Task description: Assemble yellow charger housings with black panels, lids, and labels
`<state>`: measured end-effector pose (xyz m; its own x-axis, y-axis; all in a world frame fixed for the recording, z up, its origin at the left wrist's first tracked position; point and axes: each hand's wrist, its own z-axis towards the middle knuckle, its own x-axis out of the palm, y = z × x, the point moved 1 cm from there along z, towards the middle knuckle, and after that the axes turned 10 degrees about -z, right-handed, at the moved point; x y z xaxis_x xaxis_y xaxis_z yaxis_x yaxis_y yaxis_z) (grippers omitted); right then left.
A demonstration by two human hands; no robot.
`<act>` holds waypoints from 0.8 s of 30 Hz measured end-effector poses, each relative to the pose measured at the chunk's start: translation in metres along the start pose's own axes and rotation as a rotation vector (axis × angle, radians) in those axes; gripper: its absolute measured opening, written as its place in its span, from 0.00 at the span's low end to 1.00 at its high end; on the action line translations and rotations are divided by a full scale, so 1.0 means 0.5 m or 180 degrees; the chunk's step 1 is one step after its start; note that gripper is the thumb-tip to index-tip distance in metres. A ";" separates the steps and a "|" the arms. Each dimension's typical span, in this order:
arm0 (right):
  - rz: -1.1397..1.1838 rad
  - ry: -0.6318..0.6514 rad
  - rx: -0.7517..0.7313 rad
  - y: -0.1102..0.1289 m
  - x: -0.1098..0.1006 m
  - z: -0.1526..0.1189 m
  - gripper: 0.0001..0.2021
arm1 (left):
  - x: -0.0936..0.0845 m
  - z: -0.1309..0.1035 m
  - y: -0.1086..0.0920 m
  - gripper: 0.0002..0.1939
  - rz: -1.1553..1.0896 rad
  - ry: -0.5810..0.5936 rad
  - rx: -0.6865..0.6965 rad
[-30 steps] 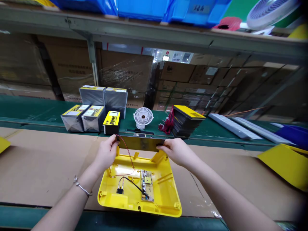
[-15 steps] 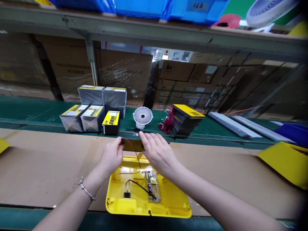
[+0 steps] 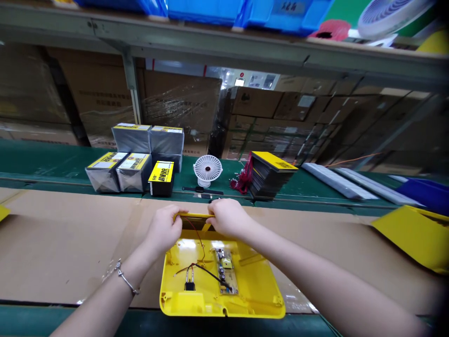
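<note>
My left hand pinches the left end of a thin panel with a yellow edge and a dark underside. The fingers of my right hand are curled round its right end. Both hands hold it above the far edge of an open yellow plastic housing. From the panel a thin red wire hangs into the housing. Inside lie a circuit board and a small black socket-like part with black and red wires.
Cardboard covers the work surface. Behind it stand wrapped packs, a black-and-yellow stack with red wires, a small white fan and a black watch-like strap. Another yellow housing lies at right. A shelf beam crosses above.
My right hand has gone from outstretched fingers to a curled grip on the panel. The panel has tilted, showing its yellow edge. The housing appears slightly further right.
</note>
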<state>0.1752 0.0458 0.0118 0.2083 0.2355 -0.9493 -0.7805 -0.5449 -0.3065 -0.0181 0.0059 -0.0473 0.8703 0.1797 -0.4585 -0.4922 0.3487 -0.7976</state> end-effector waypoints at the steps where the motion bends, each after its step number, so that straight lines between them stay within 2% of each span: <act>1: 0.0034 -0.0037 -0.0013 0.005 -0.006 -0.003 0.10 | -0.003 0.004 0.004 0.14 -0.0009 0.0012 -0.0067; 3: 0.0112 -0.0197 -0.0102 0.018 -0.021 -0.011 0.13 | -0.011 0.012 0.011 0.12 -0.0004 0.0139 -0.0217; 5: 0.0158 -0.0235 -0.0170 0.035 -0.036 -0.018 0.16 | -0.024 0.022 0.011 0.15 0.0039 0.0399 -0.0347; 8: 0.0147 0.0078 -0.0199 0.068 -0.043 -0.018 0.22 | -0.047 0.039 0.001 0.16 0.0164 0.0846 -0.0472; 10: 0.0163 0.0207 -0.0301 0.091 -0.032 -0.010 0.20 | -0.060 0.055 -0.006 0.13 0.0243 0.1139 -0.0515; 13: 0.0249 0.0109 -0.0684 0.122 -0.005 0.003 0.11 | -0.072 0.082 -0.013 0.09 0.0393 0.1588 -0.0583; 16: 0.0316 0.0033 -0.1177 0.134 0.013 0.006 0.14 | -0.072 0.104 -0.021 0.10 0.0683 0.1891 -0.0706; 18: 0.0361 0.0030 -0.1372 0.127 0.012 -0.002 0.14 | -0.068 0.113 -0.029 0.10 0.0873 0.1985 -0.0778; 21: 0.0468 0.0037 -0.1366 0.086 0.000 -0.024 0.08 | -0.061 0.120 -0.039 0.10 0.1037 0.2053 -0.0829; 23: 0.0652 -0.0150 -0.1127 0.040 -0.006 -0.044 0.10 | -0.054 0.122 -0.037 0.09 0.1063 0.2048 -0.0846; 24: 0.0799 -0.0388 -0.0890 0.013 -0.005 -0.055 0.11 | -0.050 0.121 -0.032 0.09 0.1056 0.2026 -0.0859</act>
<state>0.1856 0.0195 0.0104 -0.0531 0.1517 -0.9870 -0.6041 -0.7919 -0.0892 -0.0309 0.0515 0.0009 0.5391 -0.3571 -0.7628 -0.7842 0.1176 -0.6093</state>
